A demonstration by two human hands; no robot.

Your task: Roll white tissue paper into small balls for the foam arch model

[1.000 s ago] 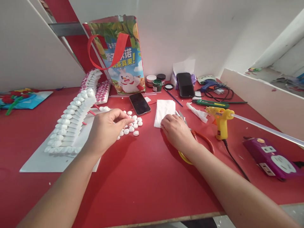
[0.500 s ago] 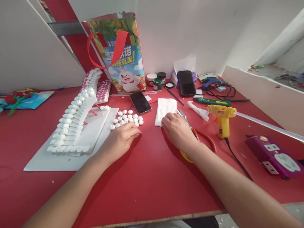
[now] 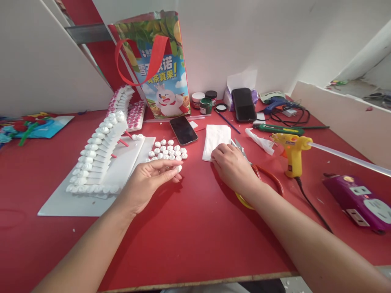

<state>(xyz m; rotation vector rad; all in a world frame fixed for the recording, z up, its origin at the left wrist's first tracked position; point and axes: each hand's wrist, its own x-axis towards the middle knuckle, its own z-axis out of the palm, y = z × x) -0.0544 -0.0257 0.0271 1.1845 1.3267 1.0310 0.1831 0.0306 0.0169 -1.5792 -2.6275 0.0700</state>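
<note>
Across the bench (image 3: 183, 240): craft things are spread over a red top.
Printed bag (image 3: 169, 79): stood upright at the back, its red strap looped at the front.
White board (image 3: 59, 208): laid flat at the left; a curved strip (image 3: 105, 158) of pale fanned panels is stood over it, edged with white pieces.
Left hand (image 3: 149, 181): raised just in front of the loose pieces, one white flower being pinched between thumb and fingers.
Right hand (image 3: 233, 167): rested palm down, fingers curled at the paper's lower corner; whether anything is gripped cannot be told.
Glue gun (image 3: 293, 152): stood at the right, a clear stick fed into its back.
Scissors (image 3: 277, 178): partly covered by the right hand and wrist.
Paper stack (image 3: 215, 142): laid flat; thin and limp by its look, best pinned at an edge.
Loose flowers (image 3: 171, 152): clustered beyond the left hand.
White flower (image 3: 179, 168): held at the fingertips; judged light and perhaps easily dented, so best taken lightly by its sides, the swirled face left untouched.
</note>
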